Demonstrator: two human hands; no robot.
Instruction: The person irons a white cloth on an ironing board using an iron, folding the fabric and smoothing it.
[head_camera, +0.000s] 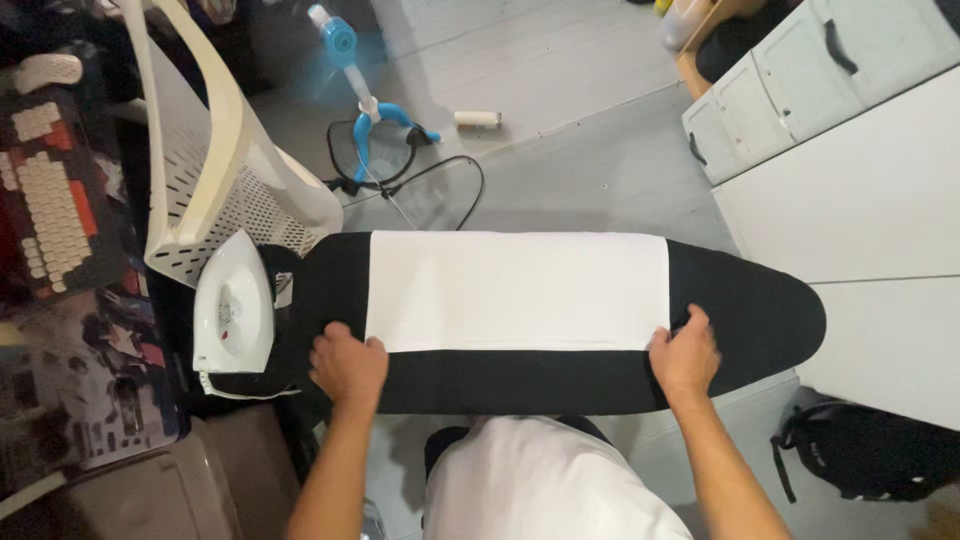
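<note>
White cloth, folded to 1 flat rectangle, lies across the middle of the black ironing board, with bare board at both ends; smoothing appears to be in hand, and pressing would call for the white iron at the board's left end. Left hand and right hand each pinch a near corner; floor beyond lies partly open.

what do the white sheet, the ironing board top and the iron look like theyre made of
White sheet: likely thin woven fabric, matte, lying flat with crisp folded edges; both hands grip its near corners. Ironing board top: a black cloth cover, dull and unreflective. Iron: white moulded plastic shell, smooth with a slight sheen; its soleplate is hidden.
</note>
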